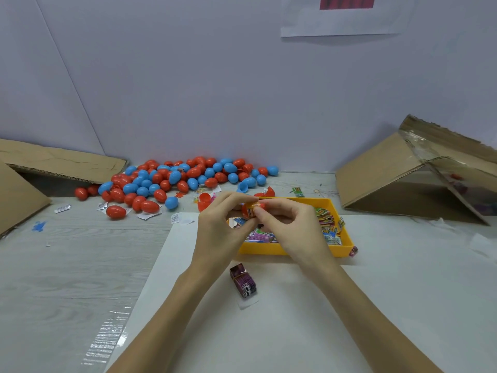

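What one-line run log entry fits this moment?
left hand: holds red egg | right hand: pinches red egg | place: above yellow tray | behind: pile of red and blue eggs

Red and blue eggs [172, 179] heap by the wall [188, 90] (cardboard [61, 162] beside them); a tipped box [390, 173], contents unclear.

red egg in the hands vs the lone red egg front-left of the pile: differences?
The held red egg is pinched between the left hand and right hand over the yellow tray; the lone red egg lies untouched on the table. The held red egg shows a printed packet at its opening; the lone red egg is closed. Both are glossy red plastic.
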